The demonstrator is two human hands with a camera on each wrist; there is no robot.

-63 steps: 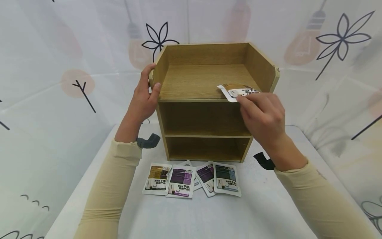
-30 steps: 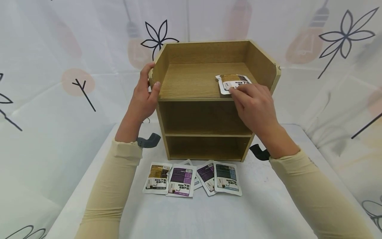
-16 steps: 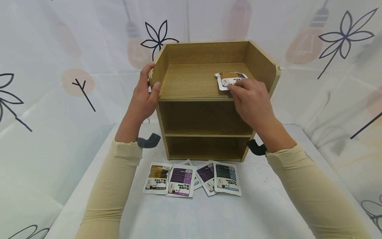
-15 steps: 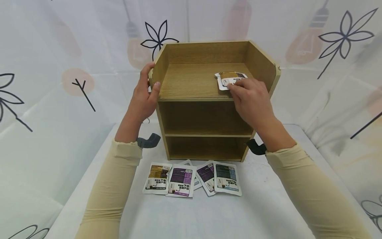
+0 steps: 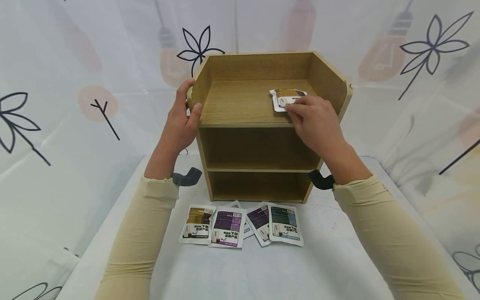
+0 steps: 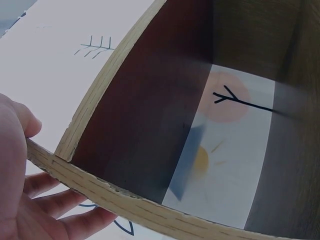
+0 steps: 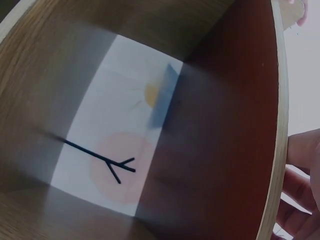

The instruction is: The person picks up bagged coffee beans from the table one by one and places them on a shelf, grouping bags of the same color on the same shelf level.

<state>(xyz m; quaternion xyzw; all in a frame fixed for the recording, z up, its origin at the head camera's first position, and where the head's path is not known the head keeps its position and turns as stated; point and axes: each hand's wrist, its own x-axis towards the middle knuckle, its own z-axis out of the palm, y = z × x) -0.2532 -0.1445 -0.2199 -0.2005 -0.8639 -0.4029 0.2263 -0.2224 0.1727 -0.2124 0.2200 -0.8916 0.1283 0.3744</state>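
Lying flat on top shelf of wooden organizer (image 5: pixel 240 104): white-brown sachet (image 5: pixel 286 99), right hand (image 5: pixel 315 123) fingertips pressing it; left hand (image 5: pixel 181 123) gripping organizer side; lower compartments are looking empty.

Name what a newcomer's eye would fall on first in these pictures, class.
A wooden shelf stands mid-table, its lower compartments open at the front. The left hand grips its left top edge, while the right hand rests its fingers on a brown packet lying on the top tier. More packets lie in a row on the white table before the shelf.
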